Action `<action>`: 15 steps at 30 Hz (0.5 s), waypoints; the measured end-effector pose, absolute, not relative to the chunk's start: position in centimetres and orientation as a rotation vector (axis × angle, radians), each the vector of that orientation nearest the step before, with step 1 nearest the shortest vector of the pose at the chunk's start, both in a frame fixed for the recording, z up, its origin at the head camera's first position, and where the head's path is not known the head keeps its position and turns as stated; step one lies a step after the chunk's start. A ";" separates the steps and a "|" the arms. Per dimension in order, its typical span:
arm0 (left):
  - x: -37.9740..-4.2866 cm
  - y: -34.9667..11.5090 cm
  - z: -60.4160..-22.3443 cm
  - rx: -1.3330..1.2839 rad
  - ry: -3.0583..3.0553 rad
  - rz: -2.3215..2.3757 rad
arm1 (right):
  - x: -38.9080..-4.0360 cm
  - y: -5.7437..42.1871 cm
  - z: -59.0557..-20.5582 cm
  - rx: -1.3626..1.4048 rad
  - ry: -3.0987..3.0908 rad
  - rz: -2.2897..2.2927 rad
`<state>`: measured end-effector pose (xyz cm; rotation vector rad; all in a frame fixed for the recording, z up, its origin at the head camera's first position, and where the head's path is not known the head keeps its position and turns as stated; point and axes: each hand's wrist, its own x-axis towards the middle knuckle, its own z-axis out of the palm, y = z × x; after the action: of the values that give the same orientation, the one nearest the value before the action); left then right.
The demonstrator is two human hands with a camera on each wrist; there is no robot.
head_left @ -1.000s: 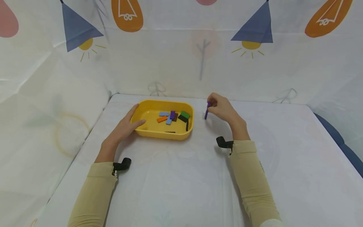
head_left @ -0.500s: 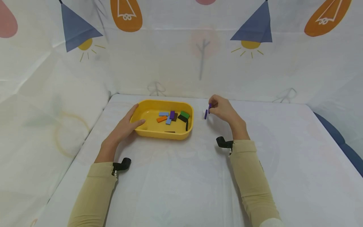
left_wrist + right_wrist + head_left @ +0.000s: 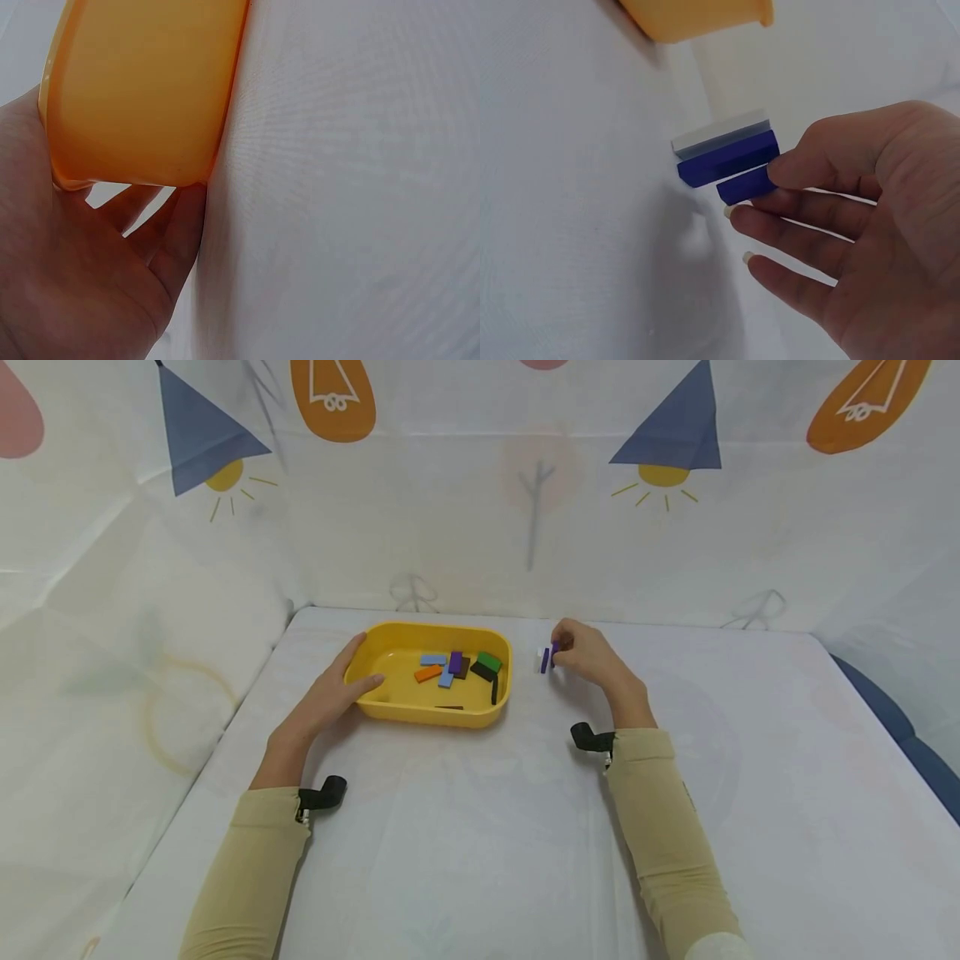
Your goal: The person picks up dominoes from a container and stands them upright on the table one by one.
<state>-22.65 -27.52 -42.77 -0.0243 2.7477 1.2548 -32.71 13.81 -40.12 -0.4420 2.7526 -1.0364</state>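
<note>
My left hand grips the left end of a yellow plastic tray, thumb over the rim and fingers along the outside wall. In the left wrist view, those fingers reach under the tray's end. My right hand pinches a small purple domino between thumb and fingers, just right of two dominoes standing on edge. The nearer standing one is purple, with a white one against or close behind it. A narrow gap shows between the held domino and the standing purple one.
Inside the tray lie loose dominoes, among them an orange one, a green one, a light blue one and a purple one. A white cloth covers the table. A printed white curtain hangs behind it.
My right hand has shifted slightly right and then down with the purple domino, lowering it beside the standing purple one. My left hand and the tray stay in place.
</note>
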 end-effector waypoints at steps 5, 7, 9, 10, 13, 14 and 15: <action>-22.6 -27.5 -42.8 -0.026 2.746 1.254 | -32.9 13.8 -40.6 -0.418 2.739 -1.002; -22.6 -27.6 -42.8 -0.029 2.744 1.257 | -32.9 13.9 -40.7 -0.424 2.735 -1.001; -22.7 -27.5 -42.8 -0.029 2.743 1.256 | -32.9 13.9 -40.8 -0.429 2.732 -1.007; -22.7 -27.5 -42.8 -0.027 2.744 1.255 | -32.9 13.9 -40.8 -0.432 2.731 -1.011; -22.7 -27.5 -42.8 -0.021 2.745 1.249 | -32.9 13.9 -40.8 -0.440 2.730 -1.006; -22.7 -27.5 -42.8 -0.020 2.745 1.249 | -32.9 13.9 -40.9 -0.444 2.730 -1.004; -22.7 -27.4 -42.7 -0.020 2.745 1.251 | -32.9 13.9 -40.9 -0.446 2.730 -1.001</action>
<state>-22.71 -27.44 -42.74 -0.0199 2.7454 1.2508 -32.90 13.89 -40.87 -0.4456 2.7296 -1.0012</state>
